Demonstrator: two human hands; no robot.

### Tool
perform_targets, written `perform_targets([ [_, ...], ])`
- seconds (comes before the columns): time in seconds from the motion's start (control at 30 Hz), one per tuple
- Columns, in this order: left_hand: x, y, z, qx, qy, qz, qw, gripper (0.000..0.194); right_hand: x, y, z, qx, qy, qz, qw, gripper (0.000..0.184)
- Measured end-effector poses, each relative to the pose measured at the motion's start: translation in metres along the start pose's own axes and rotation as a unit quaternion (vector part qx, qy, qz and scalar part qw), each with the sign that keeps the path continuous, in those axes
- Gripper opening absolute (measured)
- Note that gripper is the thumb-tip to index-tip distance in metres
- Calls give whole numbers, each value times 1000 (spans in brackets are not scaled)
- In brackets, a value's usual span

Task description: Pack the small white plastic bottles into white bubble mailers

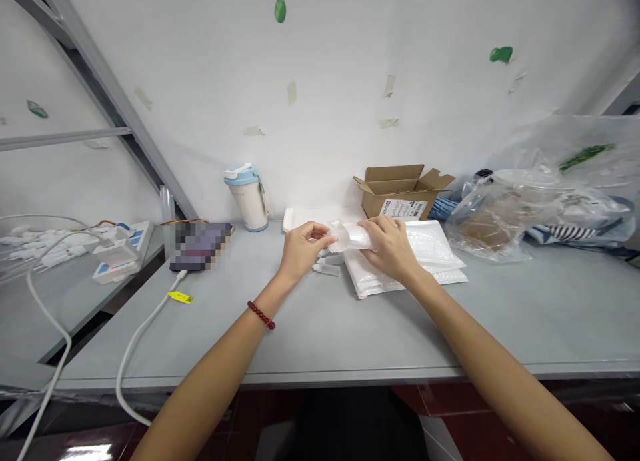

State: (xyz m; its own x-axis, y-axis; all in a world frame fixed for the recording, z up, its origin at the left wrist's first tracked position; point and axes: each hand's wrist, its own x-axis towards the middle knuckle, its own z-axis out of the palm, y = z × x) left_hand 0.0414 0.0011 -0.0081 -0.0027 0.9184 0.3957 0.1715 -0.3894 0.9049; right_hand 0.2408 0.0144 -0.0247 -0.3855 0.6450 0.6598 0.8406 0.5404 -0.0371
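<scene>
Over the grey table, my left hand and my right hand together hold a small clear plastic bag. My left fingers pinch its left end. My right fingers wrap round its right side. Under my right hand lies a stack of flat white plastic pouches. A few small white parts lie on the table just below the bag. A red bead bracelet sits on my left wrist.
A white and blue cup, an open cardboard box and a white tray stand along the wall. A phone with a white cable lies at left. Crumpled clear bags fill the right.
</scene>
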Motion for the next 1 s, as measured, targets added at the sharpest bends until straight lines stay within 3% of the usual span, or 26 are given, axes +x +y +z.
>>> perform_targets([
  [0.17,1,-5,1,-16,-25,-43,999,24,0,-4,3,5,-32,-21,999,28],
  [0.43,6,-15,-4,30,25,-63,997,21,0,-2,1,15,-18,-26,999,25],
  [0.53,7,-12,-8,-13,18,-106,994,29,1,-3,1,24,-14,-29,999,27],
  [0.63,7,-8,-11,-91,-23,-175,980,37,1,-3,1,36,-3,-30,999,26],
  [0.73,7,-5,-12,-172,-124,-225,951,31,0,-4,0,49,14,-32,998,25],
  [0.8,6,-5,-11,-202,-162,-237,936,31,1,-5,-2,58,24,-38,997,25],
  [1.0,4,-5,-6,-231,-122,-234,936,32,1,-13,-10,86,46,-66,993,34],
])
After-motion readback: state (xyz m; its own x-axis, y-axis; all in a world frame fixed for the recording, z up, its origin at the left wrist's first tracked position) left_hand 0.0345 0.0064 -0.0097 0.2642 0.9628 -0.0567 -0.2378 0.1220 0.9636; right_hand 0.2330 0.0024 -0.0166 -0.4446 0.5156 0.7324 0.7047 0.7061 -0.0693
